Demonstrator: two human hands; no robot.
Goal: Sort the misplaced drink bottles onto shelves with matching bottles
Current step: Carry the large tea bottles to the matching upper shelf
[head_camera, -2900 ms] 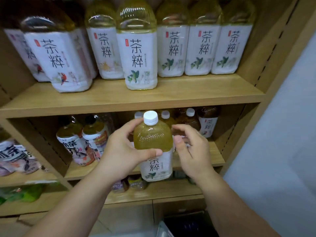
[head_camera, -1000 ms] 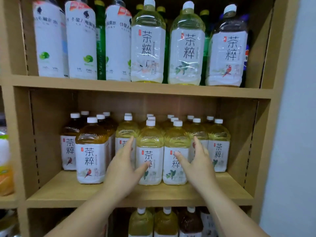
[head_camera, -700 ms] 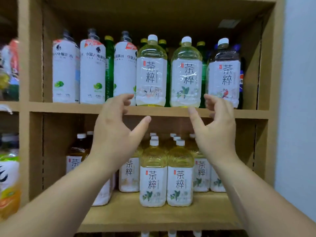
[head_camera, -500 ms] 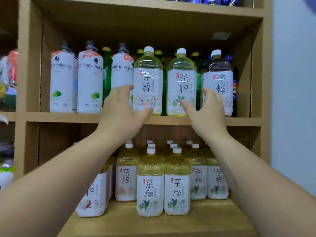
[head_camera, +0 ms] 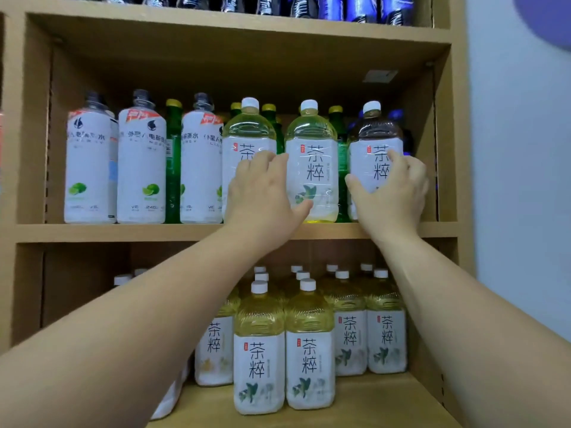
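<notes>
Right of centre, on the upper shelf (head_camera: 123, 231), three teas stood out of place beside white lime drinks (head_camera: 140, 168). The right hand (head_camera: 392, 196) wrapped the dark tea bottle (head_camera: 375, 134), thumb on its left flank, fingers round the label. The left hand (head_camera: 262, 196) lay over the pale tea bottle (head_camera: 244, 128), thumb splayed against the middle tea bottle (head_camera: 318, 168); whether it gripped, I could not tell. Full and large, these looked heavy, with thin, yielding walls and slick sleeves. A hold around the labelled waist, or a palm beneath, seemed safest.
</notes>
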